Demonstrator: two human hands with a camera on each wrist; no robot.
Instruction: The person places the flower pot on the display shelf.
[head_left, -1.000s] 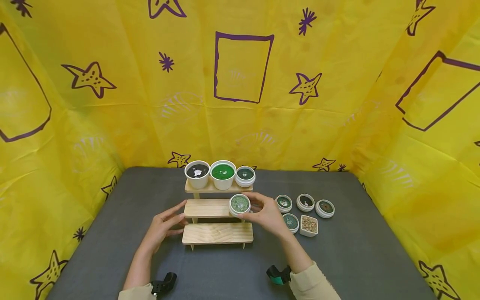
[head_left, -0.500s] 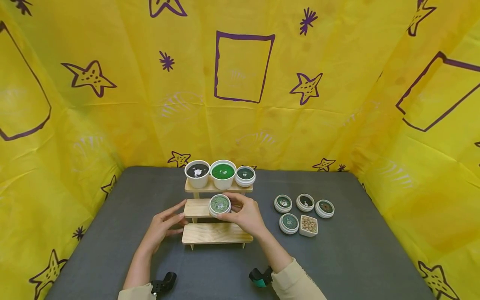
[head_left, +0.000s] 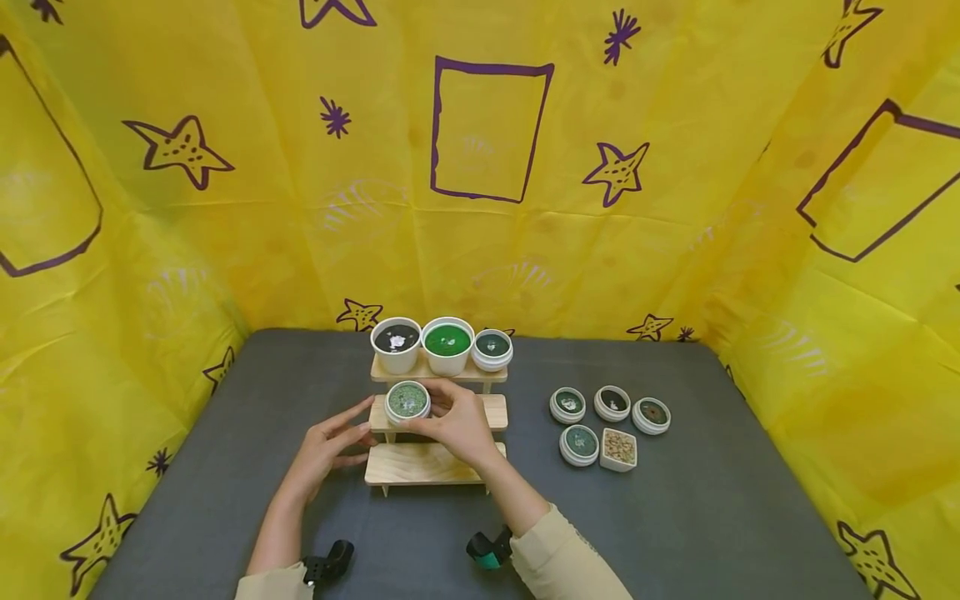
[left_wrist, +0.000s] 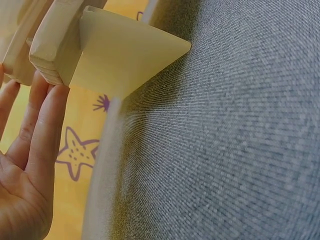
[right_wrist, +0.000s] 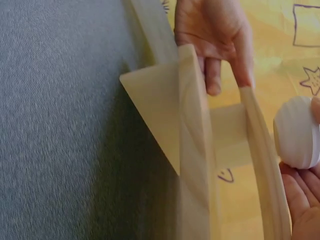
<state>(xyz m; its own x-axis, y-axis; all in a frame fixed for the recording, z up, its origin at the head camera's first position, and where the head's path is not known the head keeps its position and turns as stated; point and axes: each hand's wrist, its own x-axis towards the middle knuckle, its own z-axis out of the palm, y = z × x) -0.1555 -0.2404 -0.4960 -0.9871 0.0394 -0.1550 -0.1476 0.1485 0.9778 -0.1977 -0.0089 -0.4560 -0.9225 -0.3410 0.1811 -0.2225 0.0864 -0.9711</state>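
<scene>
My right hand [head_left: 459, 421] pinches a small round white pot [head_left: 407, 402] with a speckled green top by its side. It holds the pot at the left part of the middle step of a three-step wooden stand [head_left: 420, 464]. In the right wrist view the ribbed white pot [right_wrist: 295, 132] is right at the step's edge, with fingers [right_wrist: 297, 197] below and beside it. My left hand [head_left: 322, 457] rests its extended fingertips on the left ends of the stand's steps. In the left wrist view those fingers [left_wrist: 47, 125] touch the step ends from the side.
On the top step stand a white cup with dark content [head_left: 397, 358], one with green content [head_left: 447, 358] and a smaller white pot [head_left: 492, 354]. Several small round pots [head_left: 579, 450] and a square pot of beige bits [head_left: 618, 451] sit to the right on the grey table [head_left: 720, 508].
My right hand has carried the speckled-green pot leftward along the middle step, from its right end to its left part. My left hand has stayed at the stand's left side.
</scene>
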